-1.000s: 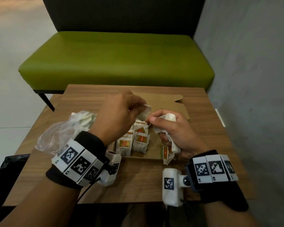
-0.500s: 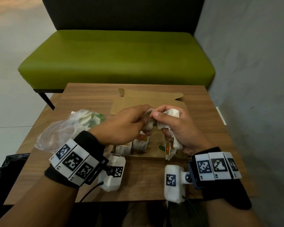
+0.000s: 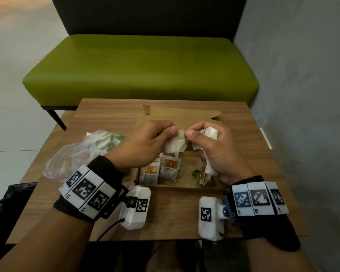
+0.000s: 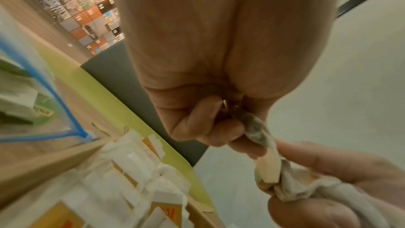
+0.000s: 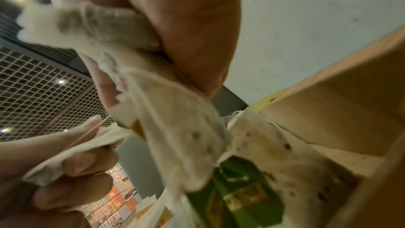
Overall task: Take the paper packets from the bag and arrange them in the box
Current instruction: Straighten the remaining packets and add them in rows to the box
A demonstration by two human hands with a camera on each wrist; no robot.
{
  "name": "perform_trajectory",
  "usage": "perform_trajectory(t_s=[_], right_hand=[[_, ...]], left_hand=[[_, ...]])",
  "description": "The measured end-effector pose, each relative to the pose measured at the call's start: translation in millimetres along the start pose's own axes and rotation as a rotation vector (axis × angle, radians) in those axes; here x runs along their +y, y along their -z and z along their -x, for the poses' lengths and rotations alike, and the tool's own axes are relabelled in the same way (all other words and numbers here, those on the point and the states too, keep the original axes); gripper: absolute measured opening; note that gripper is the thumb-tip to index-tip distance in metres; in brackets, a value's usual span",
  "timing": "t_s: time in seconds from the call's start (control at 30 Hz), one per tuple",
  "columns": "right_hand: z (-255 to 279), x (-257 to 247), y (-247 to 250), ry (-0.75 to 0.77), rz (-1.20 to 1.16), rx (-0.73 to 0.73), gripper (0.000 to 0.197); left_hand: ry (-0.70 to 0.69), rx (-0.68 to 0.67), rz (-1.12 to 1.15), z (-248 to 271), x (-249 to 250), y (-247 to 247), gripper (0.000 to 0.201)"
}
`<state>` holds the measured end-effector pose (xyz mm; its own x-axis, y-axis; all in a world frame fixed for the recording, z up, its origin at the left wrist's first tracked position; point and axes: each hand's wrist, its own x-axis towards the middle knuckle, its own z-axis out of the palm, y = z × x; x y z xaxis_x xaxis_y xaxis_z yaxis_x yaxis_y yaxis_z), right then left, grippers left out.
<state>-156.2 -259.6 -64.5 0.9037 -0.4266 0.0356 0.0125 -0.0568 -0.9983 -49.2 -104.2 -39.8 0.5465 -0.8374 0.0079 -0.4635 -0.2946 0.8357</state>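
Above the open cardboard box (image 3: 186,186), left hand (image 3: 143,146) pinches one tea-bag packet (image 3: 174,147); right hand (image 3: 217,152) clutches a bunch of packets (image 3: 209,133). Strings appear tangled; separation risks tearing paper or dropping packets outside the arranged rows (image 3: 159,169).
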Motion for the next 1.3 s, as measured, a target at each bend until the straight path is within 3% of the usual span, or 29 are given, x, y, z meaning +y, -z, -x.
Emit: perform_trajectory(t_s=[0.27,0.37,0.67,0.8,1.13,1.3], right_hand=[[0,1,2,-0.015,0.026,0.043,0.017],[0,3,3,-0.026,0.029,0.044,0.018],[1,1,4,-0.045,-0.051,0.002,0.013],[3,-1,1,-0.075,-0.116,-0.001,0.02],[5,-9,-1,-0.137,-0.308,-0.001,0.007],[9,-8,-4,-0.131,-0.325,-0.045,0.02]], left_hand=[[0.101,-0.029,0.272,3,2,4,0.013],[0.122,0.027,0.318,2,0,5,0.011],[0.132,-0.016,0.487,2,2,3,0.007],[0.148,0.043,0.481,-1,1,-2,0.007],[0.167,0.165,0.441,-5,0,-14,0.009],[0.157,0.252,0.444,-8,5,-20,0.012]])
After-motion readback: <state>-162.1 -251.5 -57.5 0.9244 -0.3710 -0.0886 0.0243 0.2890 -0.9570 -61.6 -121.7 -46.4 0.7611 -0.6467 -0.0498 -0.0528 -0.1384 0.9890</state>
